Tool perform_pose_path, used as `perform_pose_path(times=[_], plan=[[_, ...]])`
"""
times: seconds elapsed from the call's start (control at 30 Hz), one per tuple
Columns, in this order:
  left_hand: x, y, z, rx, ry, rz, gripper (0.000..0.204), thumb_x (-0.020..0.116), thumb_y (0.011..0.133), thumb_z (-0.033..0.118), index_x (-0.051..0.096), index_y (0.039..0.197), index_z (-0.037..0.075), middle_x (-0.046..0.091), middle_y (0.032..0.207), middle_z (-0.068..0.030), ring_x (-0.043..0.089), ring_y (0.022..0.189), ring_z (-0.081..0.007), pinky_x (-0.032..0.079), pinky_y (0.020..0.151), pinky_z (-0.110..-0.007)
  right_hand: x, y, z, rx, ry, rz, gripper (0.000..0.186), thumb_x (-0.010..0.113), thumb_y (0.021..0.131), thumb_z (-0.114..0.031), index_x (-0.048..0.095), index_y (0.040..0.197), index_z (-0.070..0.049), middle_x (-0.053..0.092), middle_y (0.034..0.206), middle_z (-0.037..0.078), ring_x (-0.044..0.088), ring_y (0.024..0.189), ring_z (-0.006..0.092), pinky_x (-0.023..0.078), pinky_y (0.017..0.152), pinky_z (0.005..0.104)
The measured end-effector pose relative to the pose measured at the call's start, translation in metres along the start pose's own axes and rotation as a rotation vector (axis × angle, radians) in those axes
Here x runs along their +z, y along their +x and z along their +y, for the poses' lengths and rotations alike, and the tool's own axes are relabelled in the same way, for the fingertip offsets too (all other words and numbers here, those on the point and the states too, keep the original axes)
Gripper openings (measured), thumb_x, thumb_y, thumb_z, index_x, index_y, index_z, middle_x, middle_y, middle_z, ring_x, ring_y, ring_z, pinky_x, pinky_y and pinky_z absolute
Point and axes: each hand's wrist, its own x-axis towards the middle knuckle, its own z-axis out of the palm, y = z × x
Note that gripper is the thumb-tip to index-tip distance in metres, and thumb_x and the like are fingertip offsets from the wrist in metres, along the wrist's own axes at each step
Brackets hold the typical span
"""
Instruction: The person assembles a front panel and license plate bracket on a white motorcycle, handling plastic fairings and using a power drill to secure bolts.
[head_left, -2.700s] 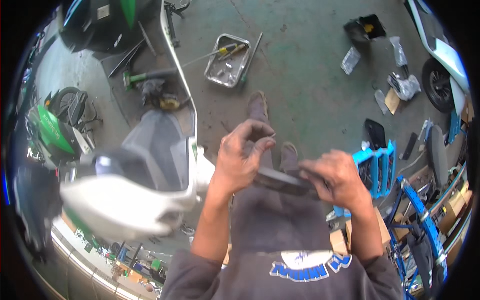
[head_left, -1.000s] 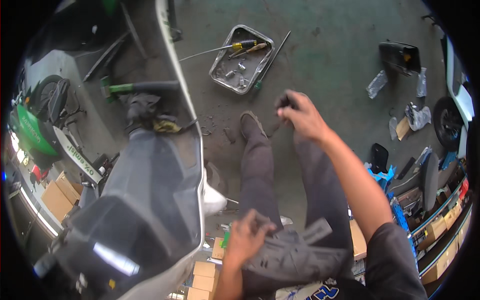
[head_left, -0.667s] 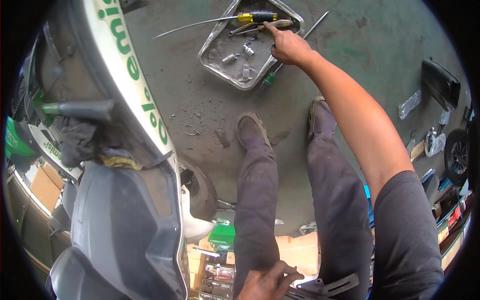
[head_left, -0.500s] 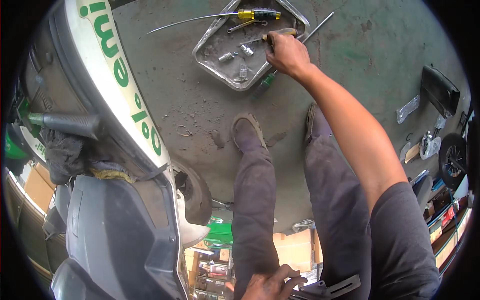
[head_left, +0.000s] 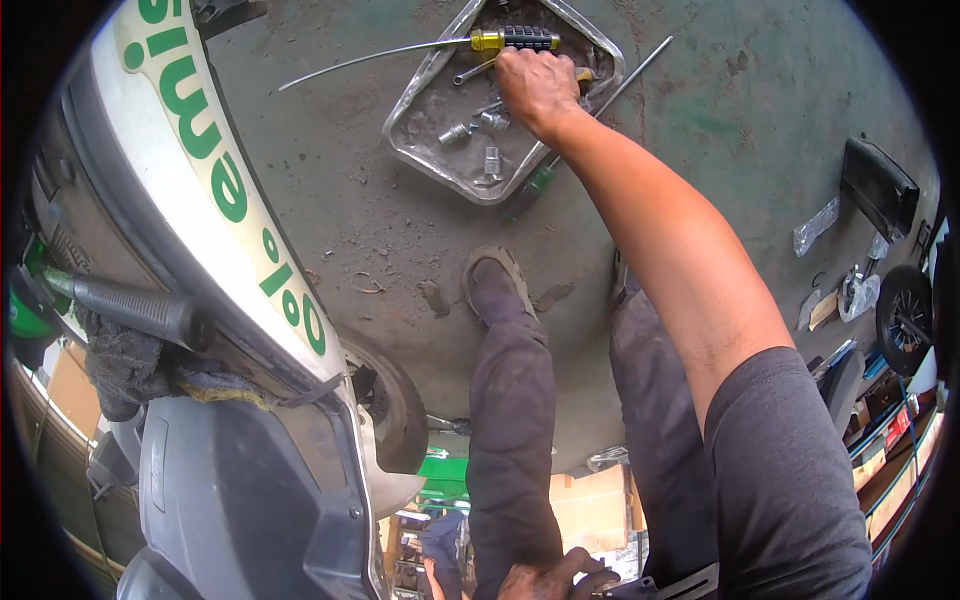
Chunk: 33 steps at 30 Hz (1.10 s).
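My right hand (head_left: 540,88) reaches over a grimy clear plastic tray (head_left: 405,100) on the floor. Its fingers curl down over one end of a small wrench (head_left: 473,73); the fingertips are hidden underneath. Just beyond the hand lies a screwdriver (head_left: 515,39) with a yellow and black handle and a long thin shaft. Several silver sockets (head_left: 457,133) rest in the tray. A tan-handled screwdriver (head_left: 584,74) is partly covered by my hand. At the lower edge my left hand (head_left: 548,578) is closed on a slotted metal bracket (head_left: 690,583), near my legs.
A white and grey scooter body (head_left: 230,470) with green lettering fills the left, its wheel (head_left: 390,415) beside my foot. A green-handled screwdriver (head_left: 538,180) leans by the tray. Black parts (head_left: 880,182) and a wheel (head_left: 905,308) lie at right. Another person (head_left: 440,550) is behind.
My right hand has shifted left, from the tan-handled screwdriver to the wrench. The view has tilted a little, so the tray sits lower. My left hand still holds the bracket.
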Motion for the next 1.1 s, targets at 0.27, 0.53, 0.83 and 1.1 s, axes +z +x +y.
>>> perform_pose_path(times=[0.27, 0.53, 0.83, 1.1], plan=[[0.014, -0.002, -0.02, 0.036, 0.043, 0.012, 0.013, 0.072, 0.086, 0.008, 0.062, 0.092, 0.002, 0.069, 0.077, -0.0172, 0.07, 0.068, -0.0328, 0.053, 0.057, -0.039, -0.001, -0.017, 0.006, 0.033, 0.273, 0.03, 0.028, 0.054, 0.089, -0.018, 0.069, 0.107, -0.004, 0.07, 0.104, 0.023, 0.068, 0.1, 0.0391, 0.052, 0.087, 0.0484], [0.02, -0.003, -0.034, 0.085, 0.023, 0.018, 0.011, 0.07, 0.086, 0.007, 0.062, 0.092, 0.002, 0.07, 0.079, -0.0155, 0.069, 0.063, -0.0293, 0.051, 0.056, -0.036, 0.011, -0.023, 0.042, -0.02, 0.805, 0.129, 0.04, 0.072, 0.087, -0.033, 0.068, 0.11, -0.001, 0.071, 0.099, 0.022, 0.069, 0.096, 0.0327, 0.052, 0.088, 0.0391], [0.03, -0.017, -0.06, 0.211, 0.068, 0.104, 0.01, 0.076, 0.082, 0.008, 0.067, 0.086, 0.008, 0.075, 0.085, -0.0056, 0.074, 0.075, -0.0166, 0.058, 0.068, -0.028, -0.055, -0.161, 0.078, -0.002, 0.938, 0.009, 0.034, 0.071, 0.09, -0.029, 0.067, 0.104, 0.001, 0.07, 0.095, 0.012, 0.066, 0.084, 0.0204, 0.051, 0.078, 0.0337], [0.044, -0.084, -0.021, 0.256, 0.095, 0.225, 0.014, 0.073, 0.082, 0.001, 0.06, 0.086, 0.0, 0.075, 0.081, -0.0087, 0.073, 0.071, -0.0123, 0.054, 0.057, -0.023, -0.328, -0.454, 0.06, 0.204, 1.405, -0.725, 0.031, 0.081, 0.079, -0.026, 0.068, 0.087, 0.001, 0.066, 0.114, 0.024, 0.069, 0.098, 0.0317, 0.057, 0.083, 0.0408]])
